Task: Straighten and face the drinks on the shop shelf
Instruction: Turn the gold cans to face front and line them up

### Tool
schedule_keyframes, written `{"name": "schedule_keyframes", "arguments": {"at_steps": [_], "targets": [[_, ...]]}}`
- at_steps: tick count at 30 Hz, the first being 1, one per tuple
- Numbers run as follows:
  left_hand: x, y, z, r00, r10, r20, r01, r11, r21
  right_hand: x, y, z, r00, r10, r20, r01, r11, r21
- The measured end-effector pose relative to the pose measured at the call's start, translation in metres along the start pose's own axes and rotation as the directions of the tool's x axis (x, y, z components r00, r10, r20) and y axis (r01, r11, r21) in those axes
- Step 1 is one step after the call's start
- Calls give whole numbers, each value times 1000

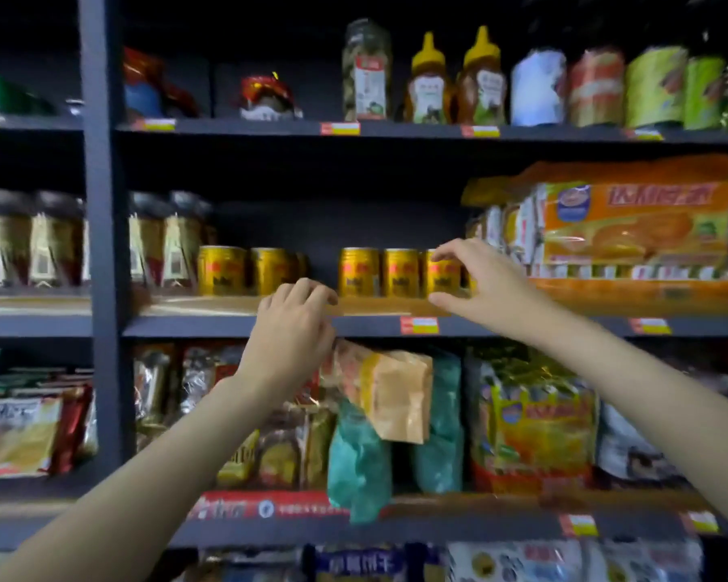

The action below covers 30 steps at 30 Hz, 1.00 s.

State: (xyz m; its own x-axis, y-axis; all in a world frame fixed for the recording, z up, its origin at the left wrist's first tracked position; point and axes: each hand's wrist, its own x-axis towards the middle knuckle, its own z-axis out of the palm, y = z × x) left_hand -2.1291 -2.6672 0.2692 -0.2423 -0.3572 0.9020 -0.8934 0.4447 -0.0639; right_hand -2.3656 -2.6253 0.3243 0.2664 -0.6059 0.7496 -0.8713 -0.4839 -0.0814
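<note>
Several gold drink cans with red labels stand upright on the middle shelf (211,306). Two cans (221,270) stand at the left and three cans (359,272) at the right, with a dark gap between the groups. My left hand (291,329) hovers at the shelf's front edge below that gap, its fingers curled and holding nothing. My right hand (475,279) is spread in front of the rightmost can (443,274), thumb low and fingers above it, not closed on the can.
Dark-lidded jars (165,241) stand left of the cans and an orange biscuit pack (631,228) lies at the right. Honey bottles (429,81) and jars fill the shelf above. Snack bags (396,396) crowd the shelf below. A dark upright post (102,245) divides the bays.
</note>
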Motion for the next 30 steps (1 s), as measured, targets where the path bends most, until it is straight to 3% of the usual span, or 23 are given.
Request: {"name": "schedule_keyframes", "arguments": {"at_steps": [5,9,14,17,21,23,26,28,30], "targets": [[19,-61,20,1000,-22,-5,22,999,43,64,-16,47,988,47,150,-36,996,-78],[34,-85,46,1000,7,-27,-6,998,58,106,-16,71,983,86,163,-76,995,-66],[62,-86,63,997,-6,-71,12,996,92,152,-8,91,954,180,241,-136,973,-187],[63,-89,68,995,-11,-103,20,996,83,160,-2,103,965,187,182,-154,971,-184],[63,-92,69,997,-28,-73,30,999,37,157,1,112,980,200,-18,-201,979,-23],[61,-93,68,997,-34,-63,36,999,27,157,0,109,958,273,-81,-253,946,202],[60,-92,62,998,-30,-49,27,999,-44,160,-8,98,920,380,-97,-262,779,569],[60,-88,53,999,-32,-34,25,982,-187,163,-17,88,935,345,-83,-210,727,653],[59,-81,38,994,-102,44,111,886,-450,164,-28,79,957,279,-75,-164,738,654]]}}
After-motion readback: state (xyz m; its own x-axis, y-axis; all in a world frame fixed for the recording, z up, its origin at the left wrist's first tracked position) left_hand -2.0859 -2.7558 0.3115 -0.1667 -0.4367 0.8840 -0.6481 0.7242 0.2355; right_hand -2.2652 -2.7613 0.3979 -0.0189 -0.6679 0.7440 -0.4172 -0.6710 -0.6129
